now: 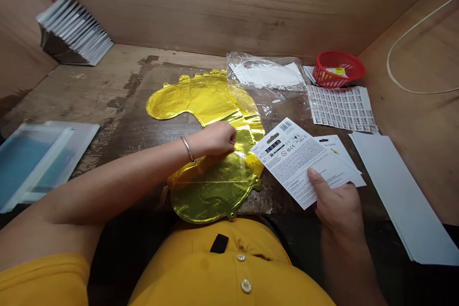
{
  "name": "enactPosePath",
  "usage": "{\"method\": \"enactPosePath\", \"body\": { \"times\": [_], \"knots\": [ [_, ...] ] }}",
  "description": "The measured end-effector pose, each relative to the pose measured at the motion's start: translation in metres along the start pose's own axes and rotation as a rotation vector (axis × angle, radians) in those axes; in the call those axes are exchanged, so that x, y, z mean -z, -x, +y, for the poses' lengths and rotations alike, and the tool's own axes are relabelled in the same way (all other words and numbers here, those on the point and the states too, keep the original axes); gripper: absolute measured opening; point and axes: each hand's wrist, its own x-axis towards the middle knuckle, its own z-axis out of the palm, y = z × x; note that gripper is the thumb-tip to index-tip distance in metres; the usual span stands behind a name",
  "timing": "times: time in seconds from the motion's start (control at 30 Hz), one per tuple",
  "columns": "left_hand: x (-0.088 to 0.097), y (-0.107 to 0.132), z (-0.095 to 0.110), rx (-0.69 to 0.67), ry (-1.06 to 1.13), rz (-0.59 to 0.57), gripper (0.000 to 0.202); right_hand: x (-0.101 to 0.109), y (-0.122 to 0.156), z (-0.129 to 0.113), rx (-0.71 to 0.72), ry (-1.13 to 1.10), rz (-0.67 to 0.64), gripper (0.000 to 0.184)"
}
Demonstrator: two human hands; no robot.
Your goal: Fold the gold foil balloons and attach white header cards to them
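Observation:
A shiny gold foil balloon (215,100), flat and curved, lies across the middle of the table. Over its centre is my left hand (220,138), its fingers curled together in a pinch; what they grip is hidden by the hand. In my right hand (339,205) are a few white printed cards (287,162) with hang holes, fanned out and held under the thumb. The top card shows a barcode and small text. Its left corner reaches over the balloon's right edge.
Behind the balloon lies a clear bag of white sticks (268,74). At the right are a red basket (339,69), a sticker sheet (342,107) and long white cards (405,196). On the left are plastic packets (43,162) and a leaning stack of packs (77,31).

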Motion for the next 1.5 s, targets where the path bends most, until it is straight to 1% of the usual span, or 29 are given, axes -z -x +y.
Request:
{"method": "enactPosePath", "body": {
  "times": [0.07,0.13,0.2,0.27,0.3,0.37,0.43,0.47,0.57,0.67,0.7,0.73,0.8,0.83,0.87,0.9,0.93,0.97,1.0,1.07,1.13,1.17,1.2,1.27,1.3,1.33,1.37,1.43,1.5],
  "knots": [
    [0.004,-0.001,-0.002,0.007,0.095,-0.025,0.006,0.001,0.0,0.002,-0.006,-0.008,0.006,0.043],
    [0.006,-0.002,-0.007,0.046,0.257,-0.075,0.016,0.003,-0.001,0.003,-0.012,-0.004,0.02,0.042],
    [0.007,-0.004,-0.012,0.083,0.447,-0.159,0.028,0.003,-0.001,0.003,-0.009,-0.005,0.023,0.042],
    [0.006,-0.006,-0.016,0.079,0.554,-0.2,0.032,0.002,-0.002,0.001,0.005,-0.017,0.012,0.043],
    [0.006,-0.006,-0.018,0.06,0.56,-0.184,0.03,0.001,-0.002,0.001,0.013,-0.023,0.009,0.044],
    [0.004,-0.006,-0.02,0.014,0.525,-0.102,0.027,0.0,-0.002,0.0,0.032,-0.024,0.012,0.044],
    [0.002,-0.006,-0.021,-0.018,0.516,-0.028,0.028,-0.001,-0.002,0.001,0.04,-0.016,0.017,0.043],
    [0.001,-0.007,-0.022,-0.023,0.53,-0.012,0.03,-0.001,-0.002,0.001,0.039,-0.014,0.02,0.043],
    [-0.003,-0.008,-0.024,-0.026,0.579,-0.025,0.032,-0.001,-0.002,0.003,0.014,-0.038,0.026,0.046],
    [0.004,-0.005,-0.021,-0.072,0.553,-0.045,0.02,-0.001,-0.002,-0.001,-0.016,-0.08,0.034,0.05],
    [0.01,-0.001,-0.018,-0.096,0.513,-0.009,0.017,0.0,-0.002,-0.005,-0.024,-0.096,0.047,0.051],
    [0.018,0.005,-0.013,-0.13,0.446,0.067,0.015,0.0,-0.002,-0.01,-0.034,-0.116,0.069,0.051],
    [0.033,0.022,-0.002,-0.204,0.215,0.312,0.014,0.002,-0.004,-0.022,-0.054,-0.162,0.131,0.049],
    [0.039,0.032,0.003,-0.24,0.062,0.445,0.015,0.003,-0.004,-0.028,-0.071,-0.185,0.159,0.047],
    [0.042,0.043,0.009,-0.266,-0.098,0.55,0.019,0.003,-0.005,-0.033,-0.09,-0.208,0.182,0.045],
    [0.041,0.052,0.013,-0.292,-0.245,0.604,0.023,0.003,-0.005,-0.037,-0.112,-0.226,0.19,0.043],
    [0.036,0.06,0.016,-0.322,-0.364,0.618,0.028,0.002,-0.005,-0.039,-0.132,-0.24,0.184,0.043],
    [0.026,0.067,0.017,-0.364,-0.449,0.604,0.03,0.0,-0.005,-0.038,-0.15,-0.246,0.165,0.044],
    [0.013,0.071,0.016,-0.417,-0.505,0.562,0.03,-0.003,-0.004,-0.035,-0.16,-0.245,0.139,0.046],
    [-0.019,0.074,0.013,-0.477,-0.542,0.462,0.026,-0.008,-0.001,-0.023,-0.161,-0.218,0.078,0.048],
    [-0.047,0.074,0.008,-0.44,-0.471,0.357,0.023,-0.011,0.001,-0.009,-0.157,-0.167,0.021,0.046],
    [-0.057,0.073,0.006,-0.393,-0.392,0.326,0.025,-0.012,0.002,-0.003,-0.152,-0.13,-0.007,0.045],
    [-0.063,0.073,0.003,-0.34,-0.297,0.308,0.034,-0.011,0.002,0.002,-0.142,-0.082,-0.034,0.043],
    [-0.065,0.071,-0.004,-0.247,-0.138,0.315,0.067,-0.009,0.002,0.005,-0.1,0.027,-0.075,0.041],
    [-0.062,0.07,-0.009,-0.231,-0.105,0.316,0.08,-0.007,0.001,0.005,-0.078,0.072,-0.088,0.041],
    [-0.058,0.068,-0.015,-0.239,-0.107,0.3,0.086,-0.007,0.001,0.003,-0.062,0.105,-0.098,0.041],
    [-0.054,0.066,-0.021,-0.263,-0.134,0.265,0.086,-0.007,0.0,0.001,-0.054,0.121,-0.106,0.041],
    [-0.047,0.062,-0.033,-0.303,-0.195,0.17,0.079,-0.009,0.0,-0.004,-0.053,0.122,-0.128,0.041],
    [-0.044,0.059,-0.04,-0.292,-0.205,0.1,0.068,-0.015,0.001,-0.008,-0.044,0.128,-0.15,0.039]
  ]
}}
